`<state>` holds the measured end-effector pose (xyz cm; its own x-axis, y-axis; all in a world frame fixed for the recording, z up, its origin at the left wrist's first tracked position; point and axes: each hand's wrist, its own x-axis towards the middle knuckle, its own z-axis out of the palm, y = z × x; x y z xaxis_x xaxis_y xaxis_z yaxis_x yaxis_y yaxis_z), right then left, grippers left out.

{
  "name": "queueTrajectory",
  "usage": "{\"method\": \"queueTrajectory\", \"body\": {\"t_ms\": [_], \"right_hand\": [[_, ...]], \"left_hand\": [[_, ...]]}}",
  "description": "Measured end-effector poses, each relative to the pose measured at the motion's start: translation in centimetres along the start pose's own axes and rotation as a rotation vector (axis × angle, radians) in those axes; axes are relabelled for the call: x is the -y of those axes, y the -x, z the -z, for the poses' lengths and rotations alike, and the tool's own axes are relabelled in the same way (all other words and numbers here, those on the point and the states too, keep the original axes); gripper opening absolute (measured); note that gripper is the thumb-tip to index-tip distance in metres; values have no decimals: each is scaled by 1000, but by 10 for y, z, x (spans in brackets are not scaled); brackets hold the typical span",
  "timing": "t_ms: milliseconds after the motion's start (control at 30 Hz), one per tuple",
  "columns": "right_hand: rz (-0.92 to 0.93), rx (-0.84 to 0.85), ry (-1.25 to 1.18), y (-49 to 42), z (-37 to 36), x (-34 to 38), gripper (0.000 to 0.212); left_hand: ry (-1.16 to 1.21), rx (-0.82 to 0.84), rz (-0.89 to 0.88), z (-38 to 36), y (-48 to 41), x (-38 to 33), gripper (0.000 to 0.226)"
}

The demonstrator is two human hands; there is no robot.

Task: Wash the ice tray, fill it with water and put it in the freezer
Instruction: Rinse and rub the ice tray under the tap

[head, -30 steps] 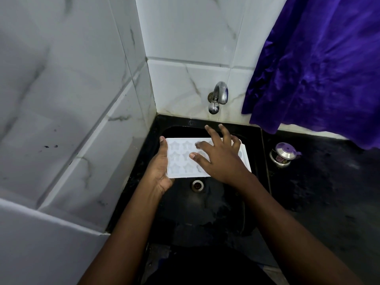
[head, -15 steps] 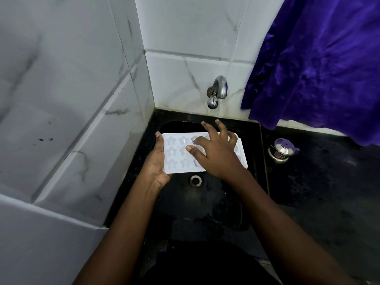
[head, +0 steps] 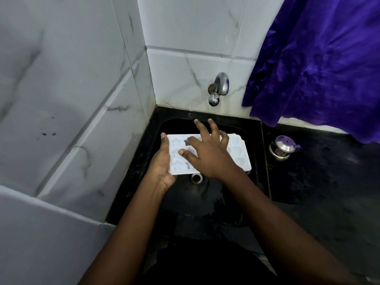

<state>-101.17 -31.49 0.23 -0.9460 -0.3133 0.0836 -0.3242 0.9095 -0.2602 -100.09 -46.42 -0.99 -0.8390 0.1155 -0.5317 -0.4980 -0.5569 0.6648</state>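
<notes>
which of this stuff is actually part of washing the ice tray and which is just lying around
Part of the job:
ice tray, over the sink
left hand holding its left edge
right hand spread on top of it
tap on the wall

Just lying about:
small steel pot on the counter
purple cloth hanging at the right

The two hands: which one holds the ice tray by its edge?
The left hand holds the ice tray by its left edge; the right hand lies spread over its top.
</notes>
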Motion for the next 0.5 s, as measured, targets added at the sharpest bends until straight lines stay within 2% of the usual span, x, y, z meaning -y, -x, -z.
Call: {"method": "queueTrajectory", "body": {"t_ms": [133,267,500], "right_hand": [[5,-19,-22,1,-1,1,68],[28,18,-41,2,-2,3,54],[36,9,-84,2,-4,9,45]], "left_hand": [[-2,-13,-9,5,0,1,87],[31,-21,-16,5,3,1,81],[21,-22,-25,8,7,0,81]]}}
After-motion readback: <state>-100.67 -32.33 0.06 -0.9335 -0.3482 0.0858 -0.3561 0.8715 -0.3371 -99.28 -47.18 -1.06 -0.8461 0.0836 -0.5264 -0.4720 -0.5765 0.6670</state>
